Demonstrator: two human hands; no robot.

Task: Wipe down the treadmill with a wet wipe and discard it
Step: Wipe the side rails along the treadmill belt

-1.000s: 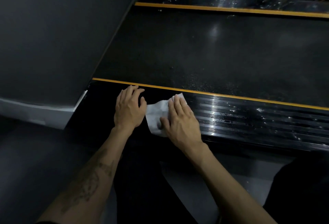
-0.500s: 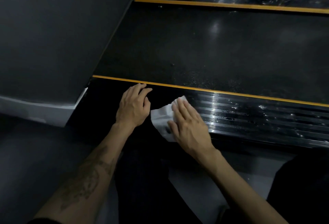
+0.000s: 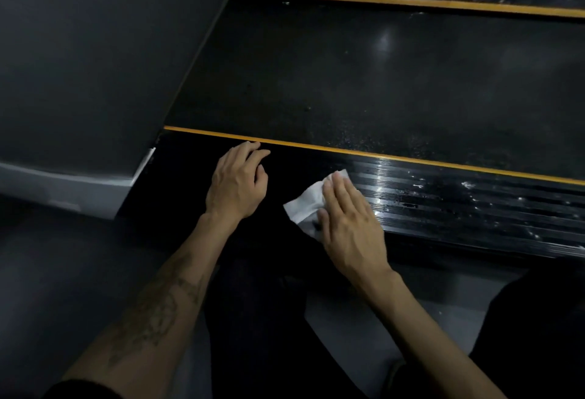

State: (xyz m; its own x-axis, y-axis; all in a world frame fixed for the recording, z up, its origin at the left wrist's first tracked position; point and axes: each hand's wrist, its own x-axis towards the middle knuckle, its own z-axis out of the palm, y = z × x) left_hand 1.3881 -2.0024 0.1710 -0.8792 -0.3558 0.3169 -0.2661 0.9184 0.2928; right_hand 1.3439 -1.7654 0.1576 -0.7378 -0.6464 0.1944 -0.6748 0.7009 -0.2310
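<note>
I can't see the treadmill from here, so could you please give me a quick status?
Right hand flat on wipe, pressing it to near side rail. Left hand resting on rail, holding nothing. Nothing in the way.

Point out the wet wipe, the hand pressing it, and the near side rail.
wet wipe (image 3: pixel 305 204): head view, exposed left fold.
right hand (image 3: pixel 348 224): head view, back of hand.
side rail (image 3: pixel 459 208): head view, ribbed top.

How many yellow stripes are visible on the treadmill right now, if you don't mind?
2. The near yellow stripe runs just beyond the hands; the far yellow stripe borders the belt's opposite side.
</note>
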